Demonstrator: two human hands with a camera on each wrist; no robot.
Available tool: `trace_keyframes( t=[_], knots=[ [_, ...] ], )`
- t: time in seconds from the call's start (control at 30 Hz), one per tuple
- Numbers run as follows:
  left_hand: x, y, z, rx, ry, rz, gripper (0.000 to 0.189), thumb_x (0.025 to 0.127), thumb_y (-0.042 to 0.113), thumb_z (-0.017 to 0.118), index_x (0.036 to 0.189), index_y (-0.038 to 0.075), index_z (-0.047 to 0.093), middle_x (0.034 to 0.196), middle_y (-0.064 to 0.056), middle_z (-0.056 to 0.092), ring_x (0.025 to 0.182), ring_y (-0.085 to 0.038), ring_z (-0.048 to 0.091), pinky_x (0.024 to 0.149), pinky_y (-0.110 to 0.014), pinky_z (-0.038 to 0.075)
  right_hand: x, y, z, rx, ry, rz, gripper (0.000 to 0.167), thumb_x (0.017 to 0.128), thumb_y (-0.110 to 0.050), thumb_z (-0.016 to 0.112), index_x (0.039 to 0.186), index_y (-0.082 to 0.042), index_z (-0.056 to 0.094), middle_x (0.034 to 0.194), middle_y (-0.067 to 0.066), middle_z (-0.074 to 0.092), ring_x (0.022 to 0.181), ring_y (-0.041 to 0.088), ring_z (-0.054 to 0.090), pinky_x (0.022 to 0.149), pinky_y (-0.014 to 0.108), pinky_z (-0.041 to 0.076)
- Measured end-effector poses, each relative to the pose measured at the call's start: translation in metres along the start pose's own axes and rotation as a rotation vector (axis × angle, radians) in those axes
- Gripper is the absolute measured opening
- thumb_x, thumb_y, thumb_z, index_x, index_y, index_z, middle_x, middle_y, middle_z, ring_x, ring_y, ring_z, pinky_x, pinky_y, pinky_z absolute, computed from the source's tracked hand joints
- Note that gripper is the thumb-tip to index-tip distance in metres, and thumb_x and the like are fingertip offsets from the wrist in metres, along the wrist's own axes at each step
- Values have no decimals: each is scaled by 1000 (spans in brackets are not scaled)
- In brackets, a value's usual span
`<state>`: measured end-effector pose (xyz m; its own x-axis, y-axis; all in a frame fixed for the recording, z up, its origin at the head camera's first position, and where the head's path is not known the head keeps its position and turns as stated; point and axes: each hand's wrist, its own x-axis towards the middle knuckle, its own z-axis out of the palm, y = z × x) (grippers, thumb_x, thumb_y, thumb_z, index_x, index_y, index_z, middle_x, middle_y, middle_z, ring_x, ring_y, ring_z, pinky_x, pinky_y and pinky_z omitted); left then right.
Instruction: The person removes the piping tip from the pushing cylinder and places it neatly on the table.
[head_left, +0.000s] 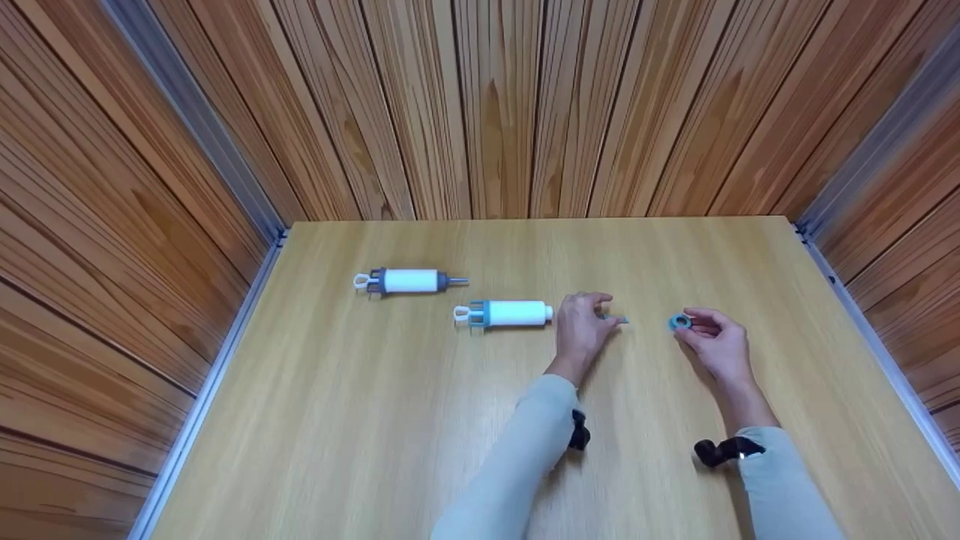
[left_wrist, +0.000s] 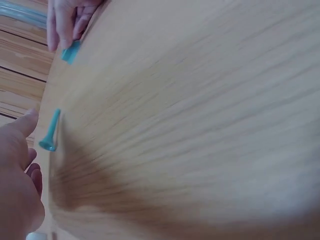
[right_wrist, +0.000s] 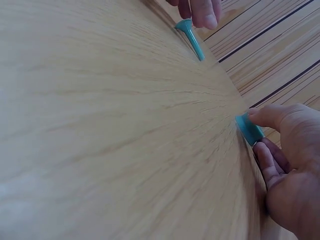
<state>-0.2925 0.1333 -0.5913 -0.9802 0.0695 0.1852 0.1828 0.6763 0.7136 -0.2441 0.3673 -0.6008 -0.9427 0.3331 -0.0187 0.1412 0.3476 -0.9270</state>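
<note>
Two hands work over the tabletop (head_left: 375, 420), each at a small teal part. The right hand (head_left: 720, 345) pinches the teal ring (right_wrist: 250, 129) between thumb and fingers, down near the wood. The left hand (head_left: 581, 326) has thumb and forefinger spread around the flared teal nozzle (left_wrist: 51, 132), which lies on its side, narrow tip pointing right; whether any finger quite touches it is hard to tell. Just left of that hand lies the white-and-teal syringe (head_left: 517, 313), its white stub toward the hand; the grey-and-white syringe (head_left: 411, 281) lies farther back and to the left.

The step seems to be handling these loose parts. To do it well, take the nozzle lightly by its stem, since a slim round piece may roll if nudged, and keep the ring held by its outer wall, leaving its hole unobstructed.
</note>
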Motion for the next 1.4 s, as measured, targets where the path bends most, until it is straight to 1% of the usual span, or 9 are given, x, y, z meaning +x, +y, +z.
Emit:
trace_keyframes(
  t=[0.1, 0.17, 0.33, 0.43, 0.53, 0.67, 0.83, 1.1, 1.4],
  knots=[
    [3, 4, -12, -37, -47, -28, 37, 92, 34, 96, 126, 23, 87, 127, 4, 86, 118, -14, 76, 101, -28, 62, 1, 0, 1, -17, -14, 5, 49, 102, -6, 82, 146, 8, 67, 105, -15, 70, 92, -11, 61, 85, 3, 53],
    [5, 5, -18, -65, -81, -16, 38, 94, 33, 94, 130, 24, 85, 135, 3, 84, 127, -16, 75, 108, -29, 61, 0, 0, 0, -26, -24, 6, 49, 103, -8, 81, 148, 7, 67, 110, -11, 71, 94, -11, 61, 86, 3, 53],
    [9, 5, -30, -176, -182, 17, 45, 97, 31, 92, 140, 26, 80, 151, 4, 76, 147, -18, 66, 125, -36, 53, -1, -1, -3, -31, -37, 9, 50, 105, -12, 80, 149, 5, 66, 109, -17, 70, 95, -12, 61, 88, 3, 53],
    [11, 5, -37, -211, -226, 29, 48, 99, 31, 90, 145, 28, 77, 157, 4, 72, 153, -18, 61, 129, -39, 50, -2, 0, -3, -34, -35, 14, 51, 105, -13, 80, 150, 4, 65, 108, -19, 67, 96, -12, 60, 88, 3, 52],
    [11, 5, -45, -198, -245, 35, 49, 101, 34, 87, 148, 32, 75, 160, 7, 69, 155, -17, 59, 130, -41, 49, -4, 1, -4, -27, -36, 23, 52, 105, -15, 80, 151, 3, 65, 109, -20, 66, 97, -11, 61, 89, 3, 52],
    [13, 5, -56, -146, -236, 59, 48, 103, 38, 84, 149, 34, 74, 163, 8, 67, 156, -17, 58, 129, -42, 50, -5, 0, -4, 5, -38, 30, 54, 105, -17, 81, 152, 4, 63, 108, -21, 67, 98, -10, 62, 88, 4, 54],
    [18, 0, -67, -51, -190, 134, 48, 104, 42, 80, 150, 34, 73, 163, 8, 67, 157, -17, 56, 131, -43, 47, -6, 0, -2, 51, 0, 10, 51, 103, -11, 82, 147, 8, 65, 102, -23, 69, 95, -8, 64, 87, 5, 55],
    [20, -11, -87, -37, -141, 105, 49, 103, 44, 79, 150, 33, 72, 165, 6, 66, 160, -20, 54, 135, -51, 41, -10, 3, -4, 53, -11, 36, 52, 105, -12, 80, 150, 7, 63, 105, -24, 68, 98, -8, 64, 88, 5, 56],
    [28, -33, -116, 14, -87, 159, 51, 104, 42, 78, 152, 29, 71, 166, 0, 65, 161, -29, 54, 131, -53, 41, -7, 2, -5, 61, -24, 60, 51, 107, -13, 77, 153, 4, 62, 107, -24, 69, 100, -9, 64, 90, 4, 55]
  ],
)
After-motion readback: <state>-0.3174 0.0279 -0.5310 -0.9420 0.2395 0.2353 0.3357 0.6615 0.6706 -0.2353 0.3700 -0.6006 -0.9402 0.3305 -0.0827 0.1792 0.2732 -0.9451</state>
